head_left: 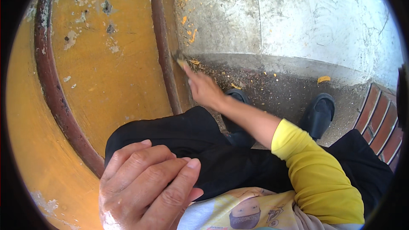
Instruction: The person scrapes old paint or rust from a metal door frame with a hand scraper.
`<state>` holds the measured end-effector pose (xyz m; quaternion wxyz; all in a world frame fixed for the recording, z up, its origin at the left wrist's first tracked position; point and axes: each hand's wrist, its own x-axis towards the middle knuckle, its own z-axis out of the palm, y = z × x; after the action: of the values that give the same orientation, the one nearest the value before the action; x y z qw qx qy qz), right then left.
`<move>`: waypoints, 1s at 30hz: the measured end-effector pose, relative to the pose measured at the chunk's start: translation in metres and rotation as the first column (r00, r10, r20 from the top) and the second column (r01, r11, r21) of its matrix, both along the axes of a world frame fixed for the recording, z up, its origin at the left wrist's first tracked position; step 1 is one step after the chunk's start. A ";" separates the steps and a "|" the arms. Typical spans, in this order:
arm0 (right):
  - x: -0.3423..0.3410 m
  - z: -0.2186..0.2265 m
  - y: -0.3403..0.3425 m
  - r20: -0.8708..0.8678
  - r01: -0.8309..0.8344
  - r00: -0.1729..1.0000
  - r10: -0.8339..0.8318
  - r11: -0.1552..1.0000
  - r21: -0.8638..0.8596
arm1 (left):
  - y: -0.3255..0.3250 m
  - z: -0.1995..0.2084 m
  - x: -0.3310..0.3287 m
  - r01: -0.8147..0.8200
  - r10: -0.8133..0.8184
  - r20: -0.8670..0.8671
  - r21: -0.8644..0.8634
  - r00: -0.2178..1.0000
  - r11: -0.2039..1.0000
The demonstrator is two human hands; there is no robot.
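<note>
My right hand (205, 88) reaches down to the foot of the yellow wall, index finger stretched along a small yellowish thing (181, 63) at its tip. Motion blurs that thing, so its kind is unclear. It meets the corner where wall and floor join. Close to the camera, above my left thigh, my left hand (149, 183) is curled, its back toward me and its fingers bent together. Its palm is hidden, so whatever it may hold does not show. Yellow paint flakes (194, 61) and fine debris lie on the floor near my right hand.
The yellow wall (106, 68) is chipped and carries two reddish-brown raised bands (161, 38). Pale concrete (298, 21) stretches ahead, with a darker strip by my dark shoes (319, 110). Brick edging (379, 119) stands at the right. A larger yellow flake (324, 79) lies near the right shoe.
</note>
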<state>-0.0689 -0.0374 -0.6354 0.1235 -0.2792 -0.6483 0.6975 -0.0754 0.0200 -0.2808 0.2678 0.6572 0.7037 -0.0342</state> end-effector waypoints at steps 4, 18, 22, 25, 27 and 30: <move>-0.017 0.000 0.010 -0.026 0.106 0.994 -0.105 0.994 0.017 | 0.004 0.004 0.001 0.026 -0.026 0.041 -0.021 0.999 0.999; -0.037 0.012 0.045 0.044 0.129 0.990 -0.133 0.988 0.080 | 0.008 0.001 0.001 0.035 -0.036 0.054 0.017 0.998 0.999; -0.054 0.021 0.095 0.019 0.073 0.997 -0.072 0.996 -0.050 | 0.007 0.003 -0.001 0.011 -0.012 0.062 0.019 0.998 1.000; -0.038 0.011 0.048 -0.039 0.123 0.992 -0.122 0.992 0.018 | 0.006 -0.002 -0.004 0.002 -0.004 0.051 0.041 0.999 0.999; -0.027 0.013 0.016 -0.040 0.141 0.989 -0.140 0.990 0.019 | 0.007 -0.001 -0.005 -0.003 0.001 0.055 0.049 0.998 0.999; -0.035 0.008 0.039 -0.029 0.138 0.990 -0.137 0.989 0.049 | 0.011 -0.001 -0.007 0.003 -0.006 0.075 0.035 0.997 0.999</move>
<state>-0.1042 0.0014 -0.6271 0.1864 -0.3111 -0.6435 0.6741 -0.0823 0.0308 -0.2821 0.2826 0.6641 0.6922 0.0021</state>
